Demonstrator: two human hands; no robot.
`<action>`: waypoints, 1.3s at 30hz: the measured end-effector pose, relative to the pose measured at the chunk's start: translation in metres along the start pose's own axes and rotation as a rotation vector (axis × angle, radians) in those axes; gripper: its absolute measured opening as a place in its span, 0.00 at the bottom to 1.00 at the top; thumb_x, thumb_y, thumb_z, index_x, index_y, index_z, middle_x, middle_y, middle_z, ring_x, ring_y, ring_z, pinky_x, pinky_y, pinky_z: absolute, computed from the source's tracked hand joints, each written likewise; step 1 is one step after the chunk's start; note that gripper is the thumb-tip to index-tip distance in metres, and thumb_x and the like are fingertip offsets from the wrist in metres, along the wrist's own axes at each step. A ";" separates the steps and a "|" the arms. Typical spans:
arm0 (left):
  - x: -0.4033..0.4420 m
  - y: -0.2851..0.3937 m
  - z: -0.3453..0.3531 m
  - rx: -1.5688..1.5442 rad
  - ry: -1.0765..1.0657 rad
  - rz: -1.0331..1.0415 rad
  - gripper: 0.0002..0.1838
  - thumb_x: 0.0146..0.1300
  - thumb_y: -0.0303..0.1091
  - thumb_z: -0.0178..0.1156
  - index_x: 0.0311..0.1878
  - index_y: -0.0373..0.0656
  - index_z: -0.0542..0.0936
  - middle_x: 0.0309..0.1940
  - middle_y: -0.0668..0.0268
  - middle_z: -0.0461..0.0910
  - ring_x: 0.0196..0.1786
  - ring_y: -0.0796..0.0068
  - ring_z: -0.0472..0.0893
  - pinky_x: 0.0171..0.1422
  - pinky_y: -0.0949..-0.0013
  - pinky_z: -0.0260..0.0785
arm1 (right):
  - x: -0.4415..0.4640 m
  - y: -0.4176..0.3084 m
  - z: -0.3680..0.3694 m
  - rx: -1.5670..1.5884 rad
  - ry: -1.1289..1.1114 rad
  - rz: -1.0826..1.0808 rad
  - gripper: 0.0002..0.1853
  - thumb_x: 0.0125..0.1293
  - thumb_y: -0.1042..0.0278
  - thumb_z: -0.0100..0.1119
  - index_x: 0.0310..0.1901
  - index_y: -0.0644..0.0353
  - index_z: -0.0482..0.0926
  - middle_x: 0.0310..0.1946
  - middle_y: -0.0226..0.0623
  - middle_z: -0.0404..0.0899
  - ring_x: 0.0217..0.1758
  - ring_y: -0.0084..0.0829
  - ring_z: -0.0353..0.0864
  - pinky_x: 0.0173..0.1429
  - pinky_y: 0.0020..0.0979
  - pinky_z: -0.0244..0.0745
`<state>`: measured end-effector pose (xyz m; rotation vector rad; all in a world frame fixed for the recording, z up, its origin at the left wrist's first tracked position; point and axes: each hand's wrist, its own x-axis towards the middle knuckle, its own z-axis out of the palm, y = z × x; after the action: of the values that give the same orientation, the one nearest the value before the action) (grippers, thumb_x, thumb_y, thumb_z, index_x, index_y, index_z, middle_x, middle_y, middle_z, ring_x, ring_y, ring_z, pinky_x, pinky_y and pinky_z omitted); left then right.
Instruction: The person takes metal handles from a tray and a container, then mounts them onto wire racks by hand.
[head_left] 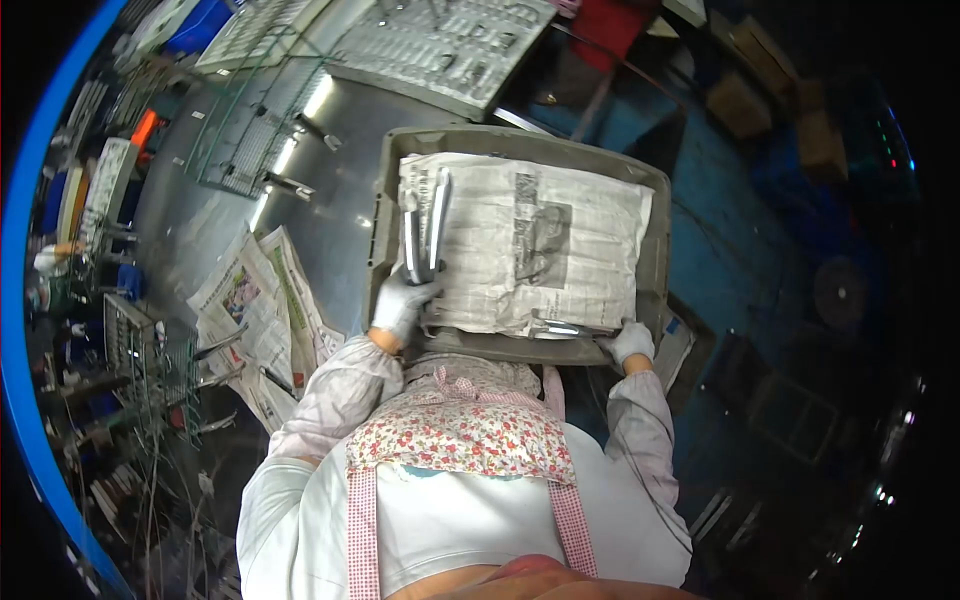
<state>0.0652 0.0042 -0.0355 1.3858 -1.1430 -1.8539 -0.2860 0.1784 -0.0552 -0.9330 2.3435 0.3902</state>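
My left hand (pixel 402 305), in a pale glove, is closed around the lower ends of two long, shiny metal bars (pixel 438 215). The bars point away from me over the left side of a grey plastic tray (pixel 522 137). Creased newspaper (pixel 475 270) covers the tray's contents. At the near right corner is my gloved right hand (pixel 632 342), its fingers closed at the end of a shiny, curved metal piece (pixel 560 328). That piece lies along the newspaper's near edge. The exact kind of these metal parts is unclear.
Left of the tray, a metal worktop (pixel 340 215) carries loose newspaper sheets (pixel 250 305) and a green wire rack (pixel 235 150). A pale board with rows of small parts (pixel 440 50) stands behind. Cardboard boxes (pixel 740 105) are at the far right. Racks of metal parts (pixel 150 350) stand left.
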 end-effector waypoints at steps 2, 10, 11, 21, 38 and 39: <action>-0.021 0.001 -0.038 -0.051 0.139 -0.053 0.16 0.57 0.28 0.63 0.50 0.34 0.78 0.23 0.67 0.79 0.15 0.81 0.74 0.11 0.79 0.60 | 0.019 0.009 0.019 -0.042 -0.019 0.049 0.37 0.38 0.43 0.74 0.47 0.63 0.81 0.49 0.52 0.79 0.52 0.47 0.80 0.57 0.40 0.75; -0.118 -0.036 -0.182 -0.100 0.432 -0.030 0.19 0.53 0.24 0.63 0.50 0.34 0.78 0.30 0.65 0.81 0.25 0.80 0.76 0.30 0.79 0.67 | 0.049 -0.011 -0.011 0.658 0.117 -0.305 0.19 0.46 0.72 0.72 0.42 0.65 0.80 0.27 0.31 0.78 0.26 0.20 0.74 0.30 0.23 0.69; -0.127 -0.057 -0.199 -0.173 0.466 0.009 0.19 0.53 0.22 0.62 0.50 0.34 0.78 0.31 0.64 0.81 0.27 0.80 0.78 0.32 0.78 0.70 | 0.043 -0.033 -0.020 0.723 0.232 -0.391 0.17 0.50 0.73 0.70 0.43 0.65 0.80 0.28 0.29 0.77 0.24 0.19 0.71 0.29 0.22 0.67; -0.291 -0.151 -0.307 -0.306 0.708 -0.187 0.14 0.47 0.27 0.70 0.38 0.34 0.81 0.24 0.64 0.79 0.20 0.76 0.75 0.23 0.73 0.67 | 0.130 -0.185 0.050 0.851 0.521 -0.480 0.34 0.47 0.79 0.68 0.59 0.68 0.66 0.48 0.40 0.77 0.47 0.34 0.78 0.53 0.31 0.72; -0.416 -0.217 -0.684 0.850 1.196 0.158 0.05 0.40 0.29 0.67 0.23 0.42 0.81 0.25 0.60 0.80 0.27 0.65 0.80 0.34 0.63 0.73 | -0.087 -0.414 -0.024 0.154 0.293 -0.876 0.27 0.56 0.76 0.57 0.61 0.66 0.70 0.56 0.50 0.75 0.60 0.38 0.75 0.63 0.30 0.67; -0.395 -0.187 -0.704 1.074 1.162 0.152 0.05 0.40 0.31 0.66 0.20 0.43 0.80 0.24 0.60 0.80 0.28 0.64 0.80 0.35 0.63 0.73 | -0.074 -0.429 -0.009 0.201 0.332 -1.026 0.27 0.55 0.75 0.56 0.60 0.63 0.71 0.54 0.49 0.76 0.58 0.36 0.76 0.61 0.30 0.68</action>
<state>0.8670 0.2070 -0.0848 2.2909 -1.4485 0.0274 0.0542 -0.0917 -0.0260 -2.0037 1.7732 -0.4324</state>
